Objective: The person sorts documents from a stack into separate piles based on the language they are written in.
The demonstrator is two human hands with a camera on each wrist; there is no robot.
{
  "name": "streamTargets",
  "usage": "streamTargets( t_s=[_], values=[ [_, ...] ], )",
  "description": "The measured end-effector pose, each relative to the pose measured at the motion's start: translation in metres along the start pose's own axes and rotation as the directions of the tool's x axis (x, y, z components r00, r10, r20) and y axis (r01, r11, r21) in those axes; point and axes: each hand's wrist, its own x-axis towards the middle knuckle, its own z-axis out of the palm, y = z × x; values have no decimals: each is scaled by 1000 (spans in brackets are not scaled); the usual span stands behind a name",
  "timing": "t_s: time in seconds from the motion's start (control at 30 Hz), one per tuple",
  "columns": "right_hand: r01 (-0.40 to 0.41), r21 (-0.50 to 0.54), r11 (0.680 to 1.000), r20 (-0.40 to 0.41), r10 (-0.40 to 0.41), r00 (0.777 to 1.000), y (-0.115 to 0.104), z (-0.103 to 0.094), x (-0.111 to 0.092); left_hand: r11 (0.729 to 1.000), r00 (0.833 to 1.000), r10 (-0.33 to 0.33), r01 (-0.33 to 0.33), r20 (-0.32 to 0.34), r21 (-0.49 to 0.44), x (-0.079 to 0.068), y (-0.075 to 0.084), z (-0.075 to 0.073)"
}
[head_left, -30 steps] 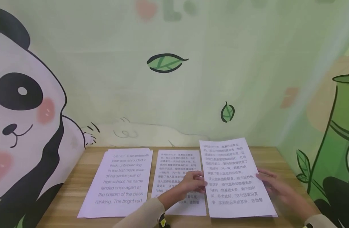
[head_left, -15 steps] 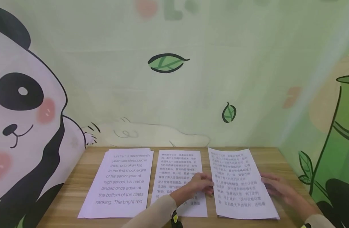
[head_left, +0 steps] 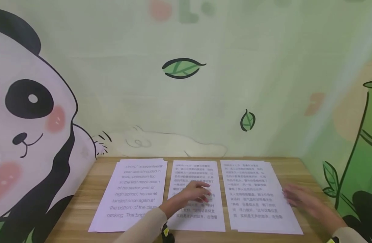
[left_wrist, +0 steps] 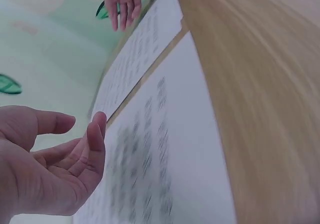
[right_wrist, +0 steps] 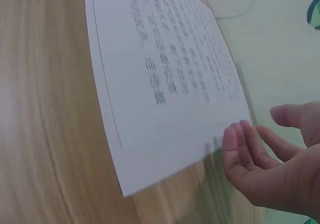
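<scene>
Three groups of printed paper lie side by side on the wooden table (head_left: 73, 216). At the left is a stack of sheets with English text (head_left: 104, 219). In the middle lies a sheet of Chinese text (head_left: 198, 225), with my left hand (head_left: 190, 195) above it, fingers loosely bent and holding nothing. The right-hand papers (head_left: 249, 223) also carry Chinese text, one sheet slightly offset over another. Beside their right edge is my right hand (head_left: 298, 199); in the right wrist view its relaxed fingers (right_wrist: 247, 144) are right at the paper's edge, thumb apart.
Behind the table hangs a pale green printed backdrop (head_left: 128, 84) with a panda (head_left: 28, 135) at the left and green bamboo (head_left: 365, 152) at the right. Narrow strips of wood show between the papers.
The right-hand sheet has come down flat onto the table from a raised position. My left hand has let go of its left edge and moved left over the middle sheet.
</scene>
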Motion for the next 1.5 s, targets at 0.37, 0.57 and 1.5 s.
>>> streamTargets(
  t_s=[0.37,0.57,1.5],
  values=[
    [106,-103,989,185,-85,979,-21,76,5,984,990,8,18,-142,177,-34,-23,-60],
    [149,-198,969,272,-92,958,-33,118,17,951,977,-15,79,-212,298,-48,-28,-81],
    [72,-206,976,365,8,931,-46,199,28,948,954,-71,155,-291,278,-71,-39,-83]
  ],
)
